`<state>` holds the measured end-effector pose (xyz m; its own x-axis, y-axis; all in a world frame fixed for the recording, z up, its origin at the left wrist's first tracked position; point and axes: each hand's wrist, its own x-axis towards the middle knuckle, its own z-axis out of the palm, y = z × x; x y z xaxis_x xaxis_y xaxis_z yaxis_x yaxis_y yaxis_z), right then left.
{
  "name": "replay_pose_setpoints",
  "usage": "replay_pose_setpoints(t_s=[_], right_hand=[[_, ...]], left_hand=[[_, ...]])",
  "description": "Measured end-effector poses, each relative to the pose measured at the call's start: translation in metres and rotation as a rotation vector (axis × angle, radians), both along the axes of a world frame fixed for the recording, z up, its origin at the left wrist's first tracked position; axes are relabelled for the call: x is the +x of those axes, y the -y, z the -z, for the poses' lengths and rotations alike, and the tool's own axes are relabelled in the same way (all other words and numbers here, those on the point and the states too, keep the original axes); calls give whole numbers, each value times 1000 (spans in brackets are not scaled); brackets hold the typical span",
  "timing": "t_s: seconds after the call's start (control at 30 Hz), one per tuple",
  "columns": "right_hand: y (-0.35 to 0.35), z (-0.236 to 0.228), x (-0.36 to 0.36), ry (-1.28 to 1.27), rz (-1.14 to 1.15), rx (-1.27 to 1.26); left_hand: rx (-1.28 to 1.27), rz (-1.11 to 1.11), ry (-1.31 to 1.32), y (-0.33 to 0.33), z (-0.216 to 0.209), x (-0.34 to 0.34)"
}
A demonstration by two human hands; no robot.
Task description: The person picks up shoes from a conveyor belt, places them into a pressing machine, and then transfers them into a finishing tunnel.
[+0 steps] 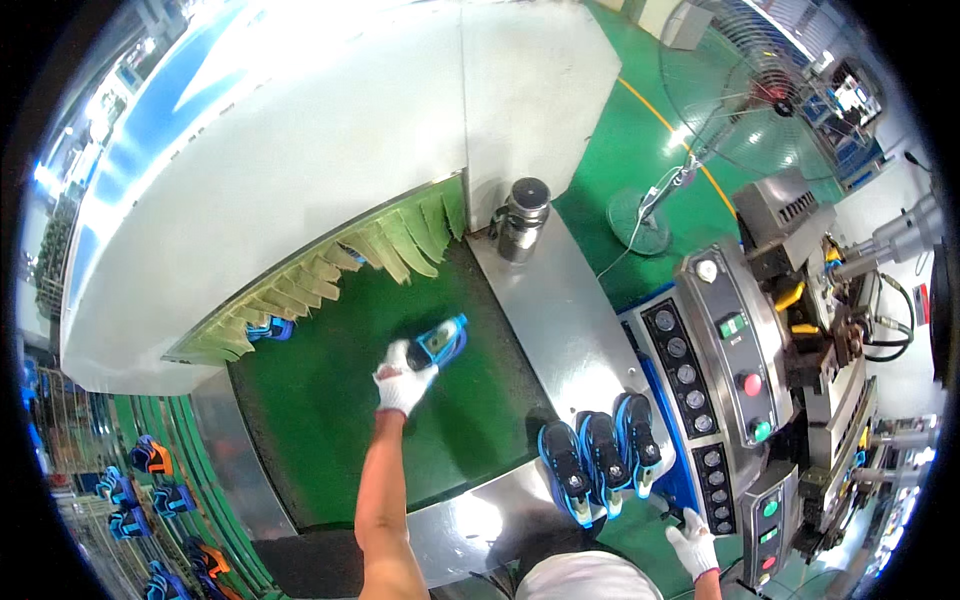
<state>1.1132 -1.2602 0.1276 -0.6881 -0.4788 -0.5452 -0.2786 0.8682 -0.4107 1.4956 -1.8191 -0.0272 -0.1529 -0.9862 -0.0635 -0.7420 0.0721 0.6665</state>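
My left hand point(400, 382), in a white glove, is closed on one end of a blue and black shoe point(443, 340) above a green conveyor belt point(330, 430). The glove covers the near end of that shoe. Down at the right, beside the machine's control panels, is my right hand point(692, 547), also gloved. Its fingers are stretched apart and nothing shows in them. Closest to it, three black shoes with blue edges point(603, 452) stand side by side on the metal ledge point(430, 540).
Green strip curtains point(400, 240) hang at the opening of a white housing point(330, 120); another blue shoe point(270, 328) lies beneath them. A steel flask point(523, 220) stands on the side ledge. Shoes on a rack point(120, 490) are at left. Beyond the control panel point(735, 350) stands a fan point(745, 90).
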Motion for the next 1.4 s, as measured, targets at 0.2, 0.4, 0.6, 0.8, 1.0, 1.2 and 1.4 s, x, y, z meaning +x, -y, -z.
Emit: replay_pose_setpoints(t_s=[0.2, 0.4, 0.6, 0.8, 1.0, 1.2, 1.4], right_hand=[[138, -96, 40, 145, -437, -263], [192, -75, 51, -161, -1077, -566], [157, -129, -32, 167, -611, -393], [36, -140, -98, 1034, 319, -973], [-37, -154, -131, 1182, 633, -1316], [-46, -149, -147, 1094, 537, -1573], [-71, -83, -129, 816, 708, -1555]], left_hand=[[162, 490, 144, -136, -101, -23], [10, 1221, -99, -199, -230, -133], [-256, 1450, -52, -222, -345, -257], [-574, 867, -429, -255, -351, -331], [-69, 703, -363, -293, -272, -368], [-146, 859, -158, -331, -250, -394], [-34, 800, -6, -308, -177, -343]])
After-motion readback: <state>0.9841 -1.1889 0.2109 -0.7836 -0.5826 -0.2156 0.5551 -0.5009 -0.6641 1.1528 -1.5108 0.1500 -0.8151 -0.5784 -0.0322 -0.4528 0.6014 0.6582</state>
